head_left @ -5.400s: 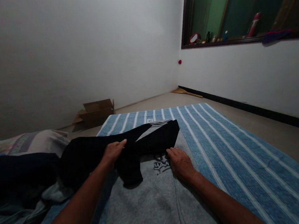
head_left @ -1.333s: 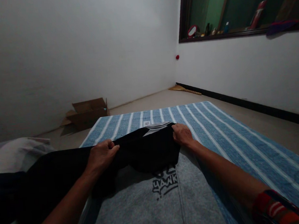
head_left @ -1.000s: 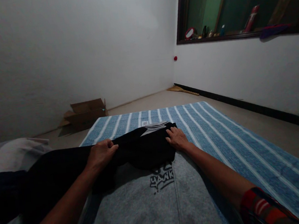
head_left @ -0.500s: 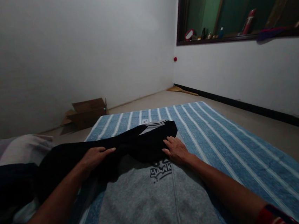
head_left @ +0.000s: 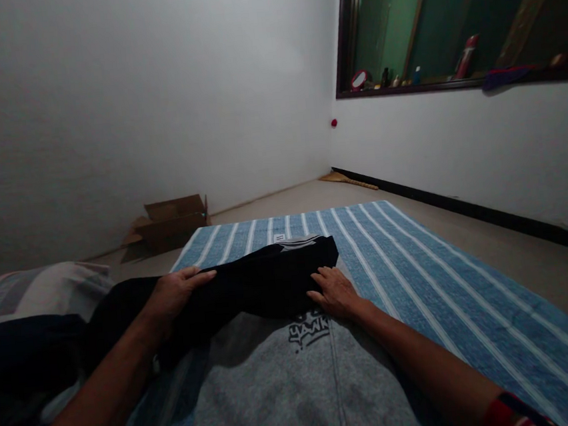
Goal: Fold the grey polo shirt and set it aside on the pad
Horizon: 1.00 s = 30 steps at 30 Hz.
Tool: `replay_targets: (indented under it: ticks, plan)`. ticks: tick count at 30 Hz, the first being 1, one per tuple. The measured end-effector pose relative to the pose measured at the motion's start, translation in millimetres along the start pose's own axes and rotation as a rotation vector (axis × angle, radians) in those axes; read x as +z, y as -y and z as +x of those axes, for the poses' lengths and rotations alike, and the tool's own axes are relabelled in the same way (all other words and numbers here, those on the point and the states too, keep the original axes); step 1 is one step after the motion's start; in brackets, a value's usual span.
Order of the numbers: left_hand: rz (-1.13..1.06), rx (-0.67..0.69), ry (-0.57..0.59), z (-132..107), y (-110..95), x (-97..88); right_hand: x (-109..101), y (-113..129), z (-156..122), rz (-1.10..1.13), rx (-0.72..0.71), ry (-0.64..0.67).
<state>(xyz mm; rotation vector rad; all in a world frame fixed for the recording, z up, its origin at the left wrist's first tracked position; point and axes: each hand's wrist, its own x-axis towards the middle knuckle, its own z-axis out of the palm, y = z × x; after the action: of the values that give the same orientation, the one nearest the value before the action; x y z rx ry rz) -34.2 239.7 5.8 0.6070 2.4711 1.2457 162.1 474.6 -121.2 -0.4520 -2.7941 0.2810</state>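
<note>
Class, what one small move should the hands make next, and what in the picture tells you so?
Probably the left hand should bring its stretch of the black cloth inward over the grey top: that stretch lies out past the grey top's left edge, while the right hand rests by the end that lies across it.

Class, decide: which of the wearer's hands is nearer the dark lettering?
Right. The right hand is just up and right of the lettering; the left hand is farther off, leftward on the black cloth.
</note>
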Motion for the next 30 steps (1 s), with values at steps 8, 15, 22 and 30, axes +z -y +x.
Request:
replay_targets:
  ticks: [8,15,22,30]
  plan:
    - [0.121,-0.045,0.1,11.2,7.0,4.5,6.4,9.2,23.7,-0.009,0.005,0.002]
    - [0.138,-0.087,0.094,5.1,-6.0,-5.5,6.3,14.3,36.2,-0.012,0.01,0.041]
    - [0.168,0.116,0.182,-29.2,-73.4,4.6,15.6,14.2,55.2,0.053,0.092,0.026]
    - [0.332,0.541,0.644,-120.3,-88.8,106.8,24.7,-8.5,64.3,0.382,0.167,-0.03]
